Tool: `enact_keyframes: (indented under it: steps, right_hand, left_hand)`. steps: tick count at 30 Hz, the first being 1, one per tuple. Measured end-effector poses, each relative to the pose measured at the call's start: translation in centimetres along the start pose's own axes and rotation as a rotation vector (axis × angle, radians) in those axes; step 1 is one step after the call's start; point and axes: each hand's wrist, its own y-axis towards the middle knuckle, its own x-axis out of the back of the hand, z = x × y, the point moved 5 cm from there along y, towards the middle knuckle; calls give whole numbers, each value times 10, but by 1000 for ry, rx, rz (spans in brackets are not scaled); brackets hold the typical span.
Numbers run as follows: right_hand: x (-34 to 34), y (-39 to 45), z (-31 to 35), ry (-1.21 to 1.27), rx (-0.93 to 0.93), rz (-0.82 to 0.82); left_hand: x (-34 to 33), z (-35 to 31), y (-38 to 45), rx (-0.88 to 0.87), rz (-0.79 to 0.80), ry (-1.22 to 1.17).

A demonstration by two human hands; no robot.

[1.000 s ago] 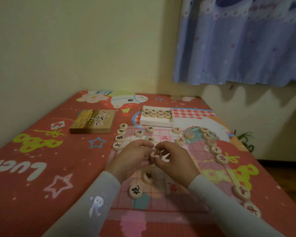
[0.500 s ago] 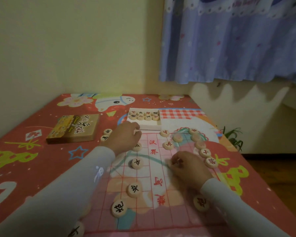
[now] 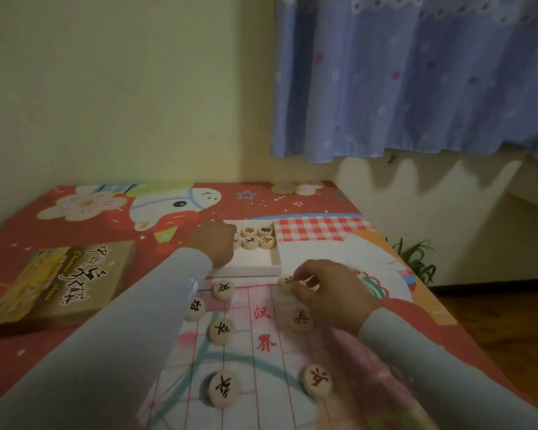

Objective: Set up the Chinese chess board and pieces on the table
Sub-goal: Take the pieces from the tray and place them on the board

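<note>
Head view | right hand [image 3: 330, 293] grip pinches piece [image 3: 287, 282] | left hand [image 3: 213, 243] in tray [image 3: 255, 265], grip unclear

A pale yellow wall [image 3: 112, 88] faces me at twelve o'clock. At one o'clock a blue flowered curtain [image 3: 416, 76] hangs, throwing scalloped shadows below. At three o'clock, a green plant [image 3: 415, 259] and dim wooden floor [image 3: 494, 315] sit beyond my red cartoon-printed counter [image 3: 75, 218].
</note>
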Motion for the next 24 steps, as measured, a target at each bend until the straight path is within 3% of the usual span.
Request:
enact_keyframes:
  steps: [5,17,24]
  right_hand:
    - [-13,71,15,5,71,5]
    - [-71,165,35,-227,-1,128]
    - [-62,164,29,-119,-6,99]
  left_hand:
    - [-12,4,25,-25,-9,255]
    - [-29,20,39,-46,-47,82]
    - [-21,31,50,-26,4,-121]
